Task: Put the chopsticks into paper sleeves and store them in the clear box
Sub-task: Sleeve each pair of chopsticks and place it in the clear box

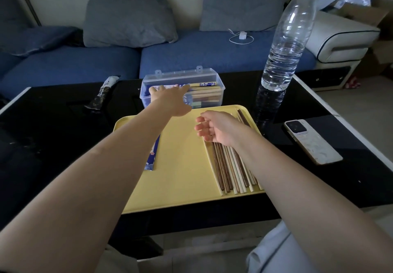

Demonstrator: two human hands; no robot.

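Note:
The clear box (220, 90) stands open behind the yellow tray (182, 166) and holds several sleeved chopsticks. My left hand (170, 99) reaches into the box with its fingers stretched out over a blue patterned sleeved pair (204, 84) lying on top. My right hand (214, 128) hovers over the tray's right half with loosely curled fingers and holds nothing. Several bare chopsticks (231, 170), dark and pale, lie in a row under my right wrist. A blue paper sleeve (152, 157) lies on the tray's left side, partly hidden by my left forearm.
A tall water bottle (285, 45) stands on the black table (53, 140) right of the box. A phone (312, 143) lies face down at the right. A dark wrapper (103, 93) lies at the far left. A blue sofa (85, 64) runs behind the table.

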